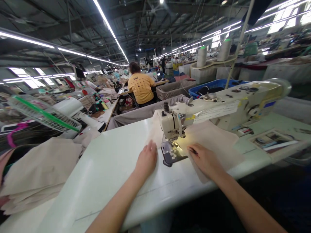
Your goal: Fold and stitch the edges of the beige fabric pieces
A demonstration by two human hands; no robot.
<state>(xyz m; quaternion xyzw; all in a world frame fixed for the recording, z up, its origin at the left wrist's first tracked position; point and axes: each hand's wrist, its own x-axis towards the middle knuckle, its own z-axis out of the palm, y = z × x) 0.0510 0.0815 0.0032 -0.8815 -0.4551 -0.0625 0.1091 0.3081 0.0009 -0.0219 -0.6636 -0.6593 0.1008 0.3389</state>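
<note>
A cream sewing machine (170, 124) stands on the pale green table, its lamp lighting the metal needle plate (173, 152). A thin beige fabric piece (218, 137) lies under the machine's arm, and part of it shows left of the needle. My left hand (147, 158) rests left of the plate, fingers stretched out and touching the fabric's edge. To the right of the plate, my right hand (205, 160) is closed in a pinch over the fabric's near edge. A small dark pointed tool (193, 150) shows between its fingers; its exact kind is unclear.
Folded beige fabric (43, 165) is heaped at the left, with a fan (46, 113) behind it. A tool tray (273, 140) sits right of the machine. Beyond the table are a grey cloth-lined bin (141, 111), a blue crate (211, 86) and a seated person in yellow (141, 87).
</note>
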